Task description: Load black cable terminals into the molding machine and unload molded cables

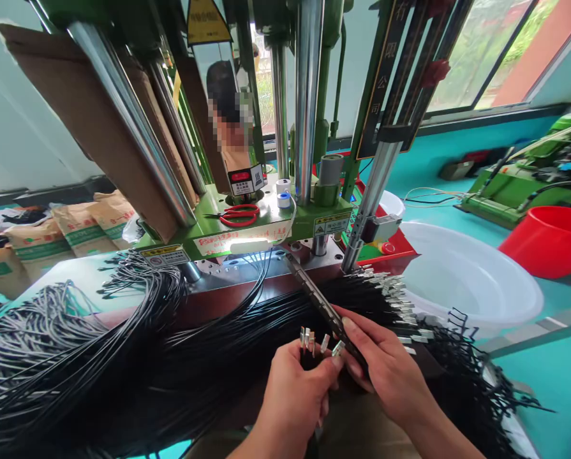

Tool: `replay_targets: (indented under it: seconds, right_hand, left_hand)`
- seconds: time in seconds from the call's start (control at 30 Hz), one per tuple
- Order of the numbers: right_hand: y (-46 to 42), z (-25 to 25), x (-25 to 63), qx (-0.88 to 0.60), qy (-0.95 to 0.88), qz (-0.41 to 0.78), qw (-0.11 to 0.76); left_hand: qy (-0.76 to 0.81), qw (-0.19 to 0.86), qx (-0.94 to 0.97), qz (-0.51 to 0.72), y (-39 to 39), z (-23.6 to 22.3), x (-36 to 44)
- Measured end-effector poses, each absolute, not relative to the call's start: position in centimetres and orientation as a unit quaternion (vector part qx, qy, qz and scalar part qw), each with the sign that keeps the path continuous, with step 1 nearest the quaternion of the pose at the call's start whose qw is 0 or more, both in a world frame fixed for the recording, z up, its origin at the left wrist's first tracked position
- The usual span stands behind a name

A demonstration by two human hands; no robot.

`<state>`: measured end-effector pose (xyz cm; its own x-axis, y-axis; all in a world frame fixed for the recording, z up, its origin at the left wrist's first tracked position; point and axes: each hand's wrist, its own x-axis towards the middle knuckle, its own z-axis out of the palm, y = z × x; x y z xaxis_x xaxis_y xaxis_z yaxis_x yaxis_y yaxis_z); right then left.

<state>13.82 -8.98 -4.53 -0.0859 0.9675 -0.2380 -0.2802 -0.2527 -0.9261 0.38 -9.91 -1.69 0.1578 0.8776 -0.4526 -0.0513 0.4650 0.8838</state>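
My left hand (297,389) is closed around several cable ends whose silvery metal terminals (323,344) stick up above the fingers. Right beside it, my right hand (385,360) grips a long dark metal bar (316,296) with slots along it. The bar slants away to the lower plate of a green press (270,220). A large bundle of black cables (247,331) lies across the front, and many terminal ends (400,299) fan out at its right. A few thin cables (261,271) run up into the press opening.
Red-handled scissors (240,215) rest on the press plate near a small blue-and-white roll (284,200). Black moulded scraps (481,370) pile up at the right. Behind stand a white tub (476,280) and a red bucket (553,242). Paper sacks (81,229) line the left wall.
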Motion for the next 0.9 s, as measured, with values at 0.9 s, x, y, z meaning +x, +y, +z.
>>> replay_targets:
  seconds: [0.9]
  right_hand:
    - [-10.0,-4.4,14.3,-0.495,-0.399,0.593,0.494]
  left_hand:
    - [0.478,0.710,0.312,0.412,-9.8,-2.3,-1.7]
